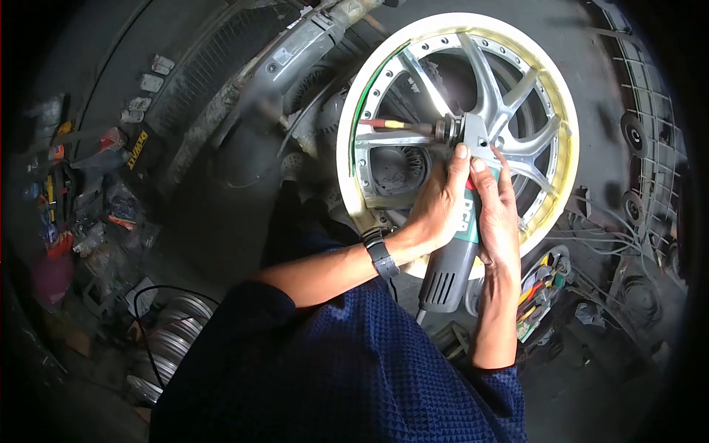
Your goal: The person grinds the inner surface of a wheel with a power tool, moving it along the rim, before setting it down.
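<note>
Both of my hands are closed around a grey and teal angle grinder [452,269], held over a car wheel rim [565,170]. My left hand [432,210], with a black watch on its wrist, grips the grinder's left side with the thumb up near the head. My right hand [498,218] wraps the other side, its thumb beside the left one. From the grinder's head a spindle points left, carrying a slim red and yellow attachment [395,125] in front of the spokes. The rim has silver spokes, a yellowish outer lip and a green strip along its left inner edge.
A larger grey machine [295,55] stands at upper left. Bags and tools [122,203] lie on the left, with stacked silver rims [173,332] below. A tray of hand tools [543,288] sits at right, near loose cables [613,240] and a wire rack [646,111].
</note>
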### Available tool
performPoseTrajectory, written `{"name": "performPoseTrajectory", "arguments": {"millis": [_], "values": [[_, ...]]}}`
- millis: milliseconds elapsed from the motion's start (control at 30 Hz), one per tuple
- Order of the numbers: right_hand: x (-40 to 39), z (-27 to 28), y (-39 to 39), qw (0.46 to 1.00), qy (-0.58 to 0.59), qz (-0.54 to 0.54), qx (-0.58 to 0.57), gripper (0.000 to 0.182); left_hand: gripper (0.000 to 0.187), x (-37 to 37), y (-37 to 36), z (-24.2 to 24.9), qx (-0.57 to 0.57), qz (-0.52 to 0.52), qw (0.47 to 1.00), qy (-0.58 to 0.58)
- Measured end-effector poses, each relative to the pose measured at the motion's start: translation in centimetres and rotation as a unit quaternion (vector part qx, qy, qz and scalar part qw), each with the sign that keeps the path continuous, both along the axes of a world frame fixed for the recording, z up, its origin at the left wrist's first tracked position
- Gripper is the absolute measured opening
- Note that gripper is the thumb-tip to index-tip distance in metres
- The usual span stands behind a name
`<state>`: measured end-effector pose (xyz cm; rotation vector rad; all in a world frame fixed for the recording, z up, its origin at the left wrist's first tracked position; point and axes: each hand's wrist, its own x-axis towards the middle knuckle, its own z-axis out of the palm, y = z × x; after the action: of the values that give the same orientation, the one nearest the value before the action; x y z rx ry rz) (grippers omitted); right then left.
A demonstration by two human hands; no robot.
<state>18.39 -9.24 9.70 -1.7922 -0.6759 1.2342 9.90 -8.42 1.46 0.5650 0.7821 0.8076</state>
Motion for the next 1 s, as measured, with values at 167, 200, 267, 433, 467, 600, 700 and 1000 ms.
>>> {"name": "performPoseTrajectory", "arguments": {"millis": [167,200,267,433,467,600,700,1000], "values": [[-0.2,-1.6,-0.1,0.997,0.043,-0.054,0.033,0.074,0.075,-1.1,2.0,-0.4,0.046,-0.068,0.997,0.018],[-0.3,-2.0,-0.1,0.997,0.03,-0.057,0.044,0.074,0.076,-1.4,2.1,0.0,0.047,-0.062,0.997,0.028],[-0.5,-2.3,-0.4,0.997,0.008,-0.065,0.051,0.072,0.077,-1.1,1.6,-0.6,0.055,-0.047,0.997,0.038],[-0.9,-0.7,-1.1,0.999,0.005,-0.038,0.021,0.072,0.079,-1.0,0.0,-0.4,0.03,-0.026,0.999,0.032],[-0.7,-0.4,-1.4,1.0,-0.006,-0.027,0.014,0.072,0.079,-1.0,-0.2,-0.3,0.035,-0.03,0.998,0.032],[-0.2,-0.4,-3.6,0.993,0.048,-0.088,0.059,0.072,0.079,-1.2,-1.3,1.6,0.074,-0.057,0.995,0.017],[1.2,-1.0,-6.2,0.987,0.041,-0.123,0.099,0.079,0.088,-1.9,-1.5,3.8,0.076,-0.141,0.985,0.06],[3.4,-2.7,-14.7,0.954,0.024,-0.188,0.233,0.06,0.082,-3.8,-3.4,5.8,0.189,-0.305,0.922,0.148]]}}
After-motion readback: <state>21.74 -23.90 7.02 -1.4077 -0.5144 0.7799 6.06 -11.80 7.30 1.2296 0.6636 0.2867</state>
